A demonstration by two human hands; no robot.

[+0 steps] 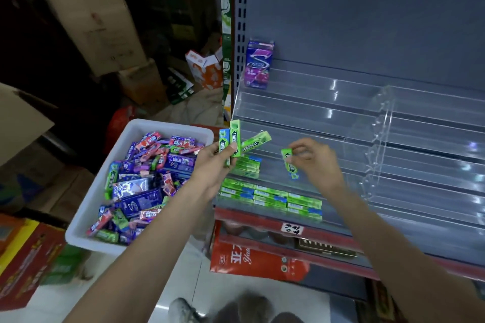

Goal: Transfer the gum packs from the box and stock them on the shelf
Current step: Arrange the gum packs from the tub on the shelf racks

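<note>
Head view, then; how far along is the stocking?

— Early, I'd judge; the shelf (pixel 393 123) carries two short groups of green gum packs (pixel 273 198) lying flat near its front left corner, and one purple carton (pixel 257 65) standing at the back left; the rest of the stepped clear tiers is bare.

— And the box?

— The white box (pixel 136 128) just left of the shelf is heaped with purple, pink and green packs; most of the work is left.

— What are the hands doing?

— The left hand (pixel 212 162) is clamped on a fan of green sticks (pixel 236 141), held over the gap between box and shelf; the right hand (pixel 315 160) pinches a single green pack (pixel 288 162) between thumb and fingertips, just above a bare tier and to the right of the upper group; the two hands are apart.

— Room to move?

— Plenty to the right across the tiers; a clear divider (pixel 372 139) stands upright further right and marks the limit of this bay; the tier lips are low ridges a pack could catch on, and the red front rail (pixel 262 215) sits just below the laid rows, so packs set too far forward could slide off.
</note>
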